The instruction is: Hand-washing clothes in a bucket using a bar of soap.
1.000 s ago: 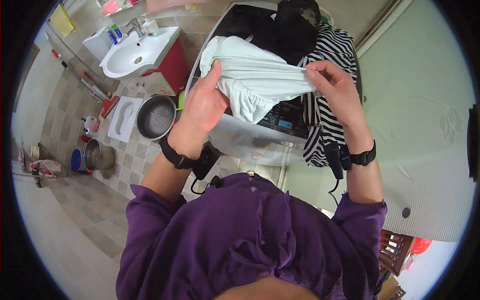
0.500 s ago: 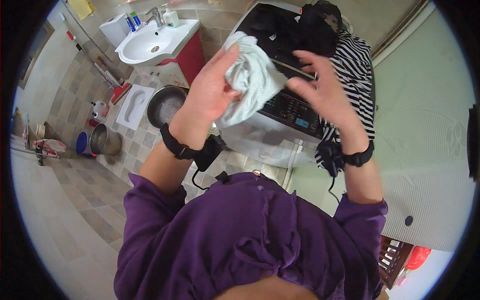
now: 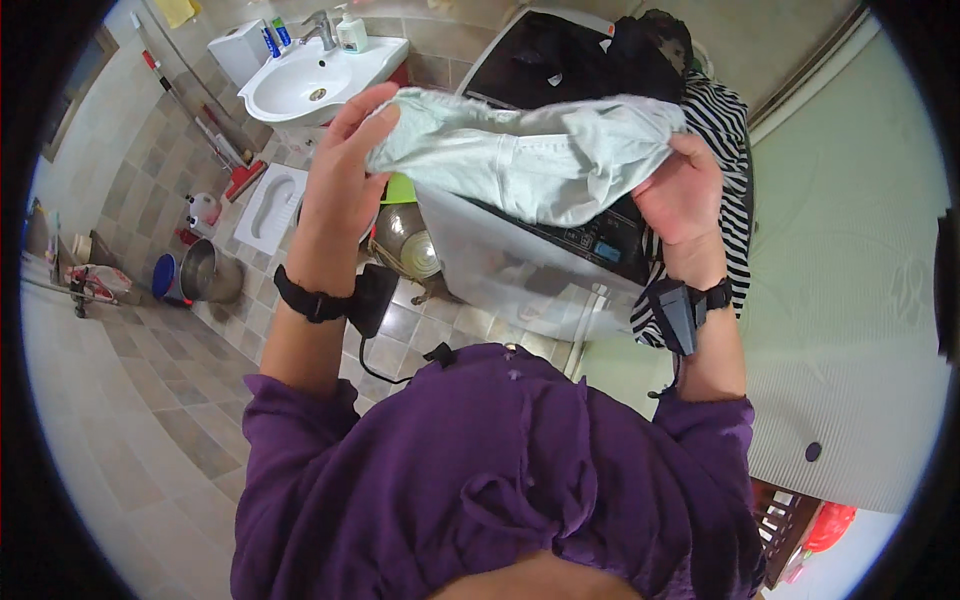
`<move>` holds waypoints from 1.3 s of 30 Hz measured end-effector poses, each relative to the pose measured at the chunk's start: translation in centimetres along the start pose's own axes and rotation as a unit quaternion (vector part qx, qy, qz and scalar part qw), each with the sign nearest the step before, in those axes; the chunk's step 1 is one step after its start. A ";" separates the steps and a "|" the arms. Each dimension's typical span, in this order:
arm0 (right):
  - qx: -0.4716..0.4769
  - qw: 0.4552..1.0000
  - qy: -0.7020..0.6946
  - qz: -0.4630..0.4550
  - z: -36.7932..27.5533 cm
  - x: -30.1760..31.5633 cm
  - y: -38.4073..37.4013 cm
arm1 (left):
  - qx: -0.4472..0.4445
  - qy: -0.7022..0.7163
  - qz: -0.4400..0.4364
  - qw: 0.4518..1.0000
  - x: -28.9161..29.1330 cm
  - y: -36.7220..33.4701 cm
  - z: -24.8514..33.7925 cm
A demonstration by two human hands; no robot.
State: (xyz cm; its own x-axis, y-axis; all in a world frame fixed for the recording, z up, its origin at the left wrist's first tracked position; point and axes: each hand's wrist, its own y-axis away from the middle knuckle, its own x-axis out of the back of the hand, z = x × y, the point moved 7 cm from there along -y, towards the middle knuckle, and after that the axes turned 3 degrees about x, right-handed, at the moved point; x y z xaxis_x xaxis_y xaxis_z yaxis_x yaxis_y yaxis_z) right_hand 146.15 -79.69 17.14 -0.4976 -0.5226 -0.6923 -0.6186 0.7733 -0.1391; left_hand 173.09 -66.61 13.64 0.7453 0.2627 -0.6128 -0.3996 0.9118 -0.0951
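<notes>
A pale green garment, by its gathered edge and middle seam seemingly underpants, is stretched sideways in front of me. My left hand is closed on its left end, thumb on top. Its right end is pinched in my right hand, whose fingers are partly behind the cloth. Under and beyond the garment is a washing machine with a dark top and control panel. Black clothes lie on the machine, and a black-and-white striped garment hangs down its right side.
At the far left stands a white washbasin with a soap bottle. A squat toilet, a metal bucket and a red-headed floor squeegee are on the left. A pale ribbed door panel borders the right.
The bunched garment has been spread out wide. My right hand, apart from it before, has taken hold of its right end, and my left hand has moved left.
</notes>
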 end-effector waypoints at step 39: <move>-0.016 0.986 0.156 0.049 -2.4 0.4 -2.4 | 0.069 0.036 -0.127 0.989 -6.4 1.1 -2.0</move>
State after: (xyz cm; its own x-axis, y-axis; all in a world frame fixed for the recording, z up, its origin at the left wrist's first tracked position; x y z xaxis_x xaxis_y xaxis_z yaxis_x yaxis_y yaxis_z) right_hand 145.93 -82.61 18.86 -0.7159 -0.5341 -0.4497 -0.5740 0.8169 -0.0564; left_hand 166.85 -67.91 15.92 0.7705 0.0012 -0.6374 -0.1236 0.9813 -0.1477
